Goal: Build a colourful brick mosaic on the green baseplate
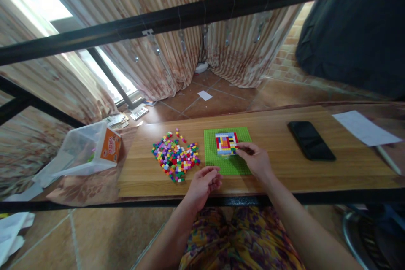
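Note:
A green baseplate (211,160) lies on the wooden board, bearing a square build of multicoloured toy bricks (226,143) with a pale blue front wall. My right hand (255,158) reaches over the plate from the right, thumb and forefinger pinched at the build's right front corner; whatever sits between the fingertips is too small to make out. My left hand (204,185) hovers by the plate's front left corner, its fingers curled together, and their contents are hidden. A loose pile of small coloured bricks (177,158) spreads to the left of the plate.
The wooden board (272,135) carries a black phone (311,140) at the right. Beyond it lie a white paper (367,127) and a pale pen-like stick (389,160). A clear plastic tub (82,147) with an orange label rests on its side at the left. A black rail (202,12) crosses above.

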Motion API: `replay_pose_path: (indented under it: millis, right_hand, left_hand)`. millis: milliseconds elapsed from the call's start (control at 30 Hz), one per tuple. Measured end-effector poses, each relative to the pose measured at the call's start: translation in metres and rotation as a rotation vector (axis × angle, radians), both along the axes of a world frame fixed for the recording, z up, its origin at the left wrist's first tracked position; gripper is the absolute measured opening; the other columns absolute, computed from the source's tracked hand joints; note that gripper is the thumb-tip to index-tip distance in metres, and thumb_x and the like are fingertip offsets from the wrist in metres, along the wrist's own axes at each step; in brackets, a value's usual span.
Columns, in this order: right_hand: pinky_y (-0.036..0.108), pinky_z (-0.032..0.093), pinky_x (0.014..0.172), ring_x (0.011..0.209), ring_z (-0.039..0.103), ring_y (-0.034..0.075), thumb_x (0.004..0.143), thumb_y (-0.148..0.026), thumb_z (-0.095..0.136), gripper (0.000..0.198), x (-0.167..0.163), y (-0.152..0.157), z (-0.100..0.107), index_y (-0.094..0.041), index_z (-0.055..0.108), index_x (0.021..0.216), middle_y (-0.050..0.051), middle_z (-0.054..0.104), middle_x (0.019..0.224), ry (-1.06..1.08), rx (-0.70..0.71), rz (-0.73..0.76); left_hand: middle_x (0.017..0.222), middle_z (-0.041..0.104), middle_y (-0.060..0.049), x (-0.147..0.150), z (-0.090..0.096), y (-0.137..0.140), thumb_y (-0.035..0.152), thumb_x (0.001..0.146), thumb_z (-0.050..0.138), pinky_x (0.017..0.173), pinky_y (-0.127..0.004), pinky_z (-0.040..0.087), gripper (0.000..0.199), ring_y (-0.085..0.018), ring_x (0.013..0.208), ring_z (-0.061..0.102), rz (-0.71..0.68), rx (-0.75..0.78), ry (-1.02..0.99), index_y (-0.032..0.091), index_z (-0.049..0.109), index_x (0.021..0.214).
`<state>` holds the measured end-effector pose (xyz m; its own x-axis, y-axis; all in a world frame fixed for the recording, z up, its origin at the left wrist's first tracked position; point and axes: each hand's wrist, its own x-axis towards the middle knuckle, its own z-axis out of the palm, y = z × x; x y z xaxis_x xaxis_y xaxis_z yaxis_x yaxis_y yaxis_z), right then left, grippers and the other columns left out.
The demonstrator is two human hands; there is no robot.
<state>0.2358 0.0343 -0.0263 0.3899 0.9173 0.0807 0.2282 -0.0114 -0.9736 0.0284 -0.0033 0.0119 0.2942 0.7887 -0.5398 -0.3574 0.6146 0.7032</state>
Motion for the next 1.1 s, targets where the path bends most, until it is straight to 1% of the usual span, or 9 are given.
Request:
replay_pose_path:
  millis: [200,433,633,733,800,900,967,1033,1100]
  right_hand:
    - [0.034,0.051,0.07,0.068,0.061,0.016,0.058,-0.051,0.08,0.043,0.004,0.008,0.005,-0.018,0.072,0.084,0.005,0.072,0.08,0.076,-0.077,0.009]
    - [0.034,0.05,0.07,0.067,0.061,0.016,0.056,-0.051,0.079,0.044,0.008,0.01,0.006,-0.019,0.069,0.083,0.004,0.07,0.078,0.055,-0.108,0.055]
    - [0.034,0.051,0.07,0.068,0.062,0.017,0.056,-0.053,0.08,0.045,0.009,0.011,0.007,-0.019,0.067,0.083,0.005,0.071,0.077,0.025,-0.102,0.071]
    - [0.037,0.053,0.074,0.072,0.065,0.019,0.057,-0.053,0.08,0.049,0.01,0.009,0.004,-0.017,0.068,0.089,0.007,0.073,0.081,0.046,-0.1,0.065]
    - [0.038,0.054,0.076,0.076,0.066,0.02,0.06,-0.053,0.079,0.051,0.009,0.004,0.004,-0.016,0.068,0.095,0.009,0.073,0.086,0.019,-0.072,0.019]
    - [0.039,0.053,0.077,0.08,0.065,0.021,0.073,-0.051,0.071,0.042,-0.003,-0.013,0.011,-0.017,0.069,0.097,0.01,0.072,0.093,-0.131,0.018,-0.047]
    - [0.039,0.052,0.082,0.086,0.065,0.021,0.083,-0.046,0.063,0.031,-0.019,-0.028,0.02,-0.019,0.07,0.095,0.01,0.072,0.096,-0.248,0.091,0.01]
    - [0.039,0.05,0.086,0.092,0.064,0.021,0.088,-0.039,0.059,0.021,-0.039,-0.043,0.028,-0.023,0.071,0.094,0.008,0.071,0.098,-0.333,0.139,0.171]
    - [0.037,0.049,0.085,0.092,0.064,0.021,0.091,-0.032,0.055,0.018,-0.059,-0.055,0.034,-0.026,0.071,0.09,0.005,0.071,0.095,-0.408,0.163,0.353]
  left_hand:
    - [0.071,0.07,-0.004,0.001,-0.003,0.001,0.03,0.069,0.083,0.057,-0.021,0.048,0.033,-0.009,0.055,0.061,-0.001,-0.01,-0.002,0.011,0.068,0.092]
    - [0.072,0.071,-0.004,0.0,-0.004,0.0,0.032,0.069,0.083,0.058,-0.021,0.048,0.034,-0.009,0.055,0.061,-0.027,0.0,-0.003,0.012,0.068,0.092]
    - [0.072,0.07,-0.004,0.002,-0.003,-0.001,0.032,0.073,0.081,0.06,-0.02,0.049,0.03,-0.008,0.057,0.061,-0.012,-0.003,-0.008,0.012,0.069,0.092]
    - [0.078,0.071,-0.006,0.0,-0.002,-0.001,0.032,0.08,0.076,0.065,-0.022,0.051,0.027,-0.01,0.064,0.065,0.007,-0.005,-0.066,0.011,0.068,0.095]
    - [0.087,0.073,-0.009,-0.003,-0.002,0.0,0.033,0.086,0.069,0.072,-0.024,0.052,0.026,-0.014,0.074,0.068,0.018,-0.019,-0.141,0.011,0.068,0.099]
    - [0.103,0.072,-0.014,-0.007,0.0,0.002,0.038,0.096,0.054,0.084,-0.029,0.052,0.03,-0.018,0.091,0.07,0.041,-0.07,-0.255,0.011,0.066,0.103]
    - [0.107,0.071,-0.015,-0.008,0.0,0.003,0.041,0.1,0.044,0.087,-0.031,0.051,0.037,-0.019,0.095,0.069,0.044,-0.096,-0.303,0.011,0.065,0.104]
    - [0.103,0.071,-0.014,-0.008,-0.001,0.004,0.044,0.101,0.038,0.084,-0.03,0.051,0.043,-0.018,0.09,0.069,0.043,-0.105,-0.34,0.011,0.065,0.104]
    - [0.092,0.071,-0.011,-0.008,-0.002,0.004,0.046,0.102,0.035,0.077,-0.027,0.051,0.046,-0.015,0.079,0.067,0.053,-0.1,-0.369,0.011,0.065,0.103]
